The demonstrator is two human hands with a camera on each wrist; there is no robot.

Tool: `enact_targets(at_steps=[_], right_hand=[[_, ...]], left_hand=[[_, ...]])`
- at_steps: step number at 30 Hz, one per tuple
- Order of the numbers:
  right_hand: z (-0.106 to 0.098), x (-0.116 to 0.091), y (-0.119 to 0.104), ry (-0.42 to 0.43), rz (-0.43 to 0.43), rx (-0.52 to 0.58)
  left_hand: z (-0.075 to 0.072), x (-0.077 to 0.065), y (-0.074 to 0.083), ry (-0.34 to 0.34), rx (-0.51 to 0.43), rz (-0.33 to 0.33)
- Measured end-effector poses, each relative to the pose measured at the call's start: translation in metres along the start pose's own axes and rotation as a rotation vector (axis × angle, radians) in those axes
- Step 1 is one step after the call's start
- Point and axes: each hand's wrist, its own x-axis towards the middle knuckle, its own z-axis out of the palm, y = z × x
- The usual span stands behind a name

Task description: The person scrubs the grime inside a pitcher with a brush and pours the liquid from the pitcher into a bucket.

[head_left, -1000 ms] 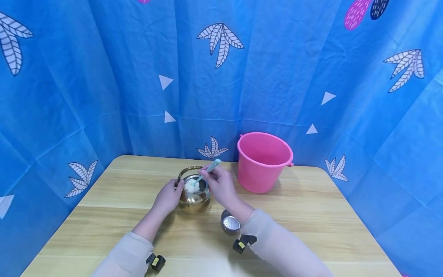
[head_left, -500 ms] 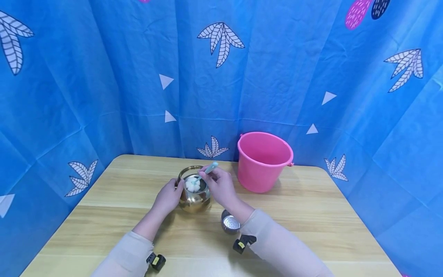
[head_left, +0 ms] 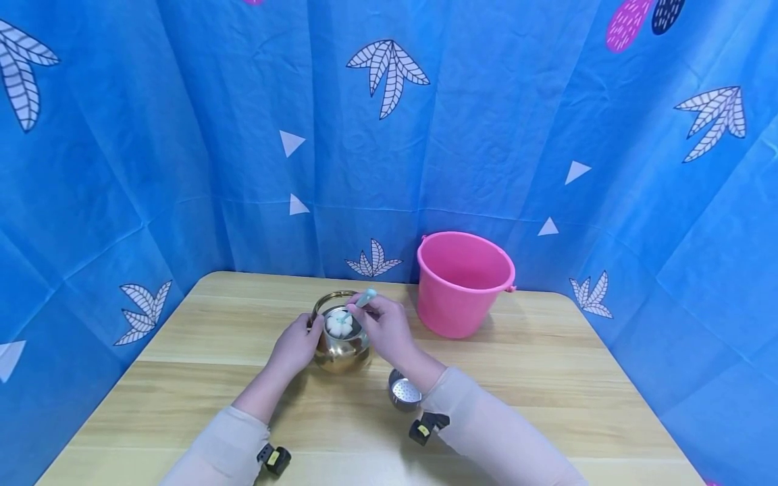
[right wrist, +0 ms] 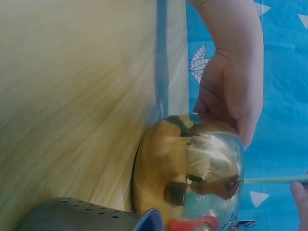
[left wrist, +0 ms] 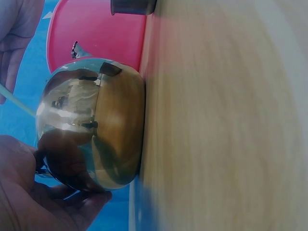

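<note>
A shiny gold teapot (head_left: 342,359) stands lidless on the table, its hoop handle raised. My left hand (head_left: 298,345) grips its left side, thumb at the rim and fingers around the body, as the left wrist view also shows. My right hand (head_left: 387,327) pinches the pale green handle of a sponge brush (head_left: 367,297) above the opening. Its white, flower-shaped sponge head (head_left: 338,325) sits inside the teapot's mouth. In the right wrist view the teapot (right wrist: 192,163) shows a short spout (right wrist: 239,224), and the thin brush stem (right wrist: 269,180) runs into the mouth.
A perforated metal strainer cup (head_left: 405,393) stands on the wooden table (head_left: 535,405), close to my right forearm. Behind it to the right is a pink bucket (head_left: 458,307). A blue patterned curtain (head_left: 474,135) encloses the back and sides.
The top of the brush handle has swung left and slightly down, and the sponge head has turned a little in the teapot's mouth. My left hand and the teapot stay in place.
</note>
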Motion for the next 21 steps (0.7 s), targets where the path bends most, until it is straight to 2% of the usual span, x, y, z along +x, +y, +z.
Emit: enact_targets(at_steps=[8, 21], right_hand=[[-0.0008, -0.0005, -0.0008, -0.016, -0.054, -0.01], [0.0004, 0.0011, -0.0034, -0.063, -0.083, -0.001]], left_hand=[[-0.0008, -0.0013, 0.002, 0.003, -0.004, 0.003], [-0.0001, -0.0005, 0.0016, 0.005, 0.001, 0.007]])
